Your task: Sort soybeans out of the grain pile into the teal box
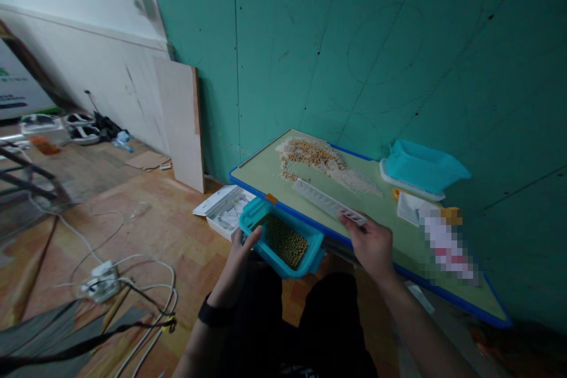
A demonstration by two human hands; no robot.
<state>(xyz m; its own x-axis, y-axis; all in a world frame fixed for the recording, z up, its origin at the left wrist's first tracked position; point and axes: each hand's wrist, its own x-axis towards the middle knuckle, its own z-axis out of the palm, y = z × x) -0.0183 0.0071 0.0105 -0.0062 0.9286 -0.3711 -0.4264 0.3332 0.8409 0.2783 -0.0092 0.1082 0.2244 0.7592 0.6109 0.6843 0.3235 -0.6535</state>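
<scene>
My left hand (241,251) is closed on the near left side of a blue plastic container (315,243), held over my lap just below the table edge. Inside it lie small dark green beans (277,230) and round yellow beans (293,248). My right hand (372,243) grips the near end of a narrow white plastic tray (319,199) with a row of ribs or compartments, held over the tabletop (403,245). Beyond the tray's far end is a spread-out heap of yellow beans (312,153) mixed with pale, rice-like grains (354,181).
A turquoise tub (425,166) stands on a white lid (411,186) at the table's back right, near a partly blurred packet (447,248). The green wall (310,59) borders the table. An opened white box (224,212) and a power strip with cables (104,280) lie left.
</scene>
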